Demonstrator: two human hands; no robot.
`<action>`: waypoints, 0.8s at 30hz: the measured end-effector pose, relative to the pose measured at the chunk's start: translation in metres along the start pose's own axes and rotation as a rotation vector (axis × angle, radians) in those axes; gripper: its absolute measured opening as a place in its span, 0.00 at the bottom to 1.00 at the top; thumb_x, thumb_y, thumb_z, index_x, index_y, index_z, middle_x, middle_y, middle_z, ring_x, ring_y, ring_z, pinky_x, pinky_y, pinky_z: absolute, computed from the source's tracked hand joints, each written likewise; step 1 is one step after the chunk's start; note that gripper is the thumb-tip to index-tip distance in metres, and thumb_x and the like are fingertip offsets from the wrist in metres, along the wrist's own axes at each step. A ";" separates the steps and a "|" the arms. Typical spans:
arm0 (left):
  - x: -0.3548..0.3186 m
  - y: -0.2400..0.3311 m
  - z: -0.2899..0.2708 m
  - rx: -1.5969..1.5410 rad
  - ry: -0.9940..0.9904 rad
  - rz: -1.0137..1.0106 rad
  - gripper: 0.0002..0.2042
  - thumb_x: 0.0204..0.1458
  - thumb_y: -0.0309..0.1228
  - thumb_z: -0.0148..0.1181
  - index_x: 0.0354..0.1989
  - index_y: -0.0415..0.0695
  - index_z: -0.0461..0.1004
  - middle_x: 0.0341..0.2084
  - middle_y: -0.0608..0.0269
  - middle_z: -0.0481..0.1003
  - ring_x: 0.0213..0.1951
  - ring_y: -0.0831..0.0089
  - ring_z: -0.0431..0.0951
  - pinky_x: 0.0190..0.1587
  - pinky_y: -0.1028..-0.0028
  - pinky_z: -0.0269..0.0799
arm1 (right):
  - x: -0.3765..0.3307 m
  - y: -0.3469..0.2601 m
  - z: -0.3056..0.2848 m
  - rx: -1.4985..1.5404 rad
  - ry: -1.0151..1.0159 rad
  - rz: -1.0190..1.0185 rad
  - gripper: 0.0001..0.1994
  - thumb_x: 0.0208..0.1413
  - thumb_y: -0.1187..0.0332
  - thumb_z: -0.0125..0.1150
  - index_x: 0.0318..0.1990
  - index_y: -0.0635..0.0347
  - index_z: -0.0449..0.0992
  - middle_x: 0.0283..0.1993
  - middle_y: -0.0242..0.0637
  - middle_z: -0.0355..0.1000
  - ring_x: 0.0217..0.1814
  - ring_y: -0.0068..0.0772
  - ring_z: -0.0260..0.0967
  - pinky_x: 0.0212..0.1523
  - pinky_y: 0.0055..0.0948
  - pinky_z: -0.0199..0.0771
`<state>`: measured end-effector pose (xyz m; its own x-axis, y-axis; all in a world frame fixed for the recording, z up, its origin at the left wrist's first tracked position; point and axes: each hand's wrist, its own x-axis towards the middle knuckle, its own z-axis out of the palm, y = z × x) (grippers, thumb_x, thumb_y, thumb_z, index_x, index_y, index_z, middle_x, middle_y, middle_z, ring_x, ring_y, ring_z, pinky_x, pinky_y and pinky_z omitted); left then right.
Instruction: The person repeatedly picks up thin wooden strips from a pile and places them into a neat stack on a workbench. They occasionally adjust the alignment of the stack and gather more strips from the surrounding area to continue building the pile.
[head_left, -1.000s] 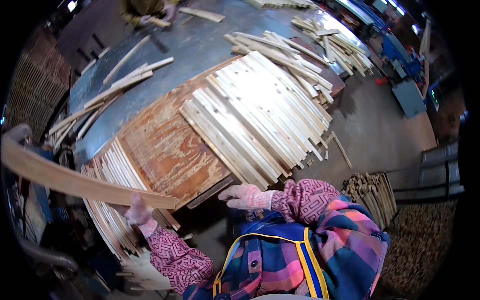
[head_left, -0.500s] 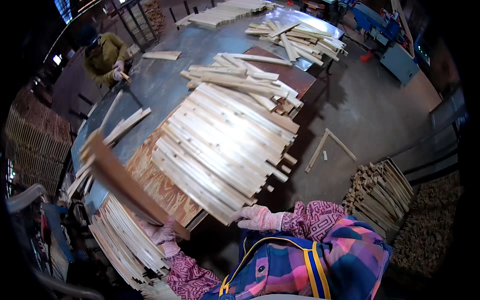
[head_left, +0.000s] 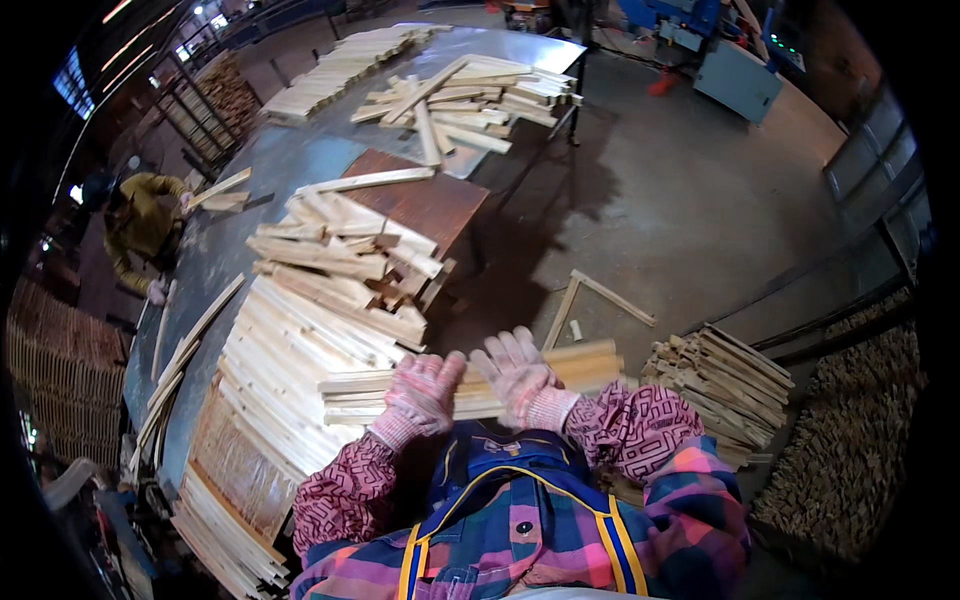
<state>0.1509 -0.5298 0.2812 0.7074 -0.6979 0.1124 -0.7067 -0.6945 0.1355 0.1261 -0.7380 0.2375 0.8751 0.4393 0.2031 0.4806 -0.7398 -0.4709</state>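
Observation:
Several pale wooden slats [head_left: 352,398] lie side by side across the front of my body, their left ends over the slat layer on the table. My left hand [head_left: 418,392], in a pinkish work glove, is closed over the middle of these slats; its fingertips are partly hidden. Just right of it, my gloved right hand [head_left: 520,380] lies against the same slats with its fingers stretched out and apart. The slats' right end [head_left: 590,366] is blurred and reaches past the table edge. A wide layer of slats [head_left: 285,350] covers the near tabletop.
A jumbled slat heap [head_left: 350,250] lies beyond the layer, with another pile [head_left: 460,100] farther back. Stacked sticks [head_left: 715,385] stand on the floor at right, near an angled wooden piece [head_left: 575,290]. Another person [head_left: 150,225] works at the table's far left.
The brown board in my left hand is no longer there. Both hands have come together at the slats in front of me, which have shifted right past the table edge. My view has turned right.

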 end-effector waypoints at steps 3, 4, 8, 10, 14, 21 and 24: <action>0.056 0.009 0.022 0.039 -0.201 0.144 0.25 0.42 0.37 0.60 0.51 0.44 0.66 0.34 0.57 0.73 0.41 0.60 0.74 0.45 0.60 0.62 | -0.028 0.024 -0.010 -0.193 -0.163 0.215 0.29 0.39 0.45 0.64 0.43 0.58 0.71 0.48 0.39 0.64 0.56 0.39 0.58 0.61 0.38 0.51; 0.076 0.011 0.023 0.015 -0.230 0.198 0.25 0.40 0.37 0.61 0.50 0.45 0.67 0.34 0.58 0.73 0.41 0.61 0.74 0.45 0.60 0.63 | -0.031 0.034 -0.018 -0.150 -0.268 0.292 0.38 0.41 0.41 0.63 0.56 0.58 0.67 0.52 0.41 0.65 0.60 0.41 0.58 0.63 0.38 0.52; 0.168 0.011 0.046 -0.068 -0.327 0.424 0.18 0.41 0.35 0.62 0.43 0.51 0.68 0.30 0.61 0.72 0.38 0.61 0.73 0.43 0.62 0.64 | -0.014 0.075 -0.061 -0.068 -0.491 0.611 0.54 0.36 0.43 0.69 0.68 0.61 0.49 0.61 0.50 0.62 0.66 0.47 0.59 0.66 0.40 0.56; 0.217 0.004 0.059 -0.072 -0.332 0.505 0.18 0.40 0.36 0.62 0.42 0.52 0.69 0.31 0.62 0.72 0.39 0.62 0.73 0.44 0.62 0.63 | -0.005 0.107 -0.069 -0.040 -0.474 0.700 0.55 0.35 0.44 0.71 0.68 0.63 0.49 0.62 0.53 0.61 0.66 0.49 0.58 0.66 0.41 0.57; 0.318 -0.023 0.118 -0.164 0.085 0.562 0.22 0.35 0.40 0.64 0.41 0.52 0.69 0.31 0.63 0.71 0.39 0.63 0.73 0.48 0.60 0.64 | 0.021 0.200 -0.082 -0.092 -0.324 0.761 0.56 0.33 0.45 0.73 0.68 0.60 0.49 0.59 0.52 0.64 0.63 0.49 0.63 0.64 0.40 0.61; 0.476 -0.107 0.097 -0.456 0.120 -0.044 0.36 0.38 0.43 0.68 0.59 0.46 0.67 0.50 0.53 0.71 0.53 0.55 0.70 0.58 0.57 0.65 | 0.102 0.398 -0.132 0.179 -0.170 1.251 0.60 0.29 0.53 0.80 0.71 0.56 0.47 0.61 0.52 0.67 0.61 0.46 0.67 0.60 0.39 0.68; 0.533 -0.144 0.096 -0.344 -0.137 -0.096 0.36 0.46 0.47 0.63 0.65 0.50 0.61 0.56 0.56 0.67 0.60 0.57 0.64 0.61 0.59 0.62 | 0.091 0.499 -0.125 0.456 0.255 1.298 0.58 0.30 0.58 0.80 0.70 0.57 0.49 0.57 0.48 0.71 0.55 0.43 0.72 0.56 0.36 0.73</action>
<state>0.6279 -0.8184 0.2267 0.7445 -0.6660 -0.0466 -0.5743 -0.6744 0.4641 0.4528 -1.1308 0.1278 0.6853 -0.5627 -0.4623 -0.6878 -0.2915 -0.6648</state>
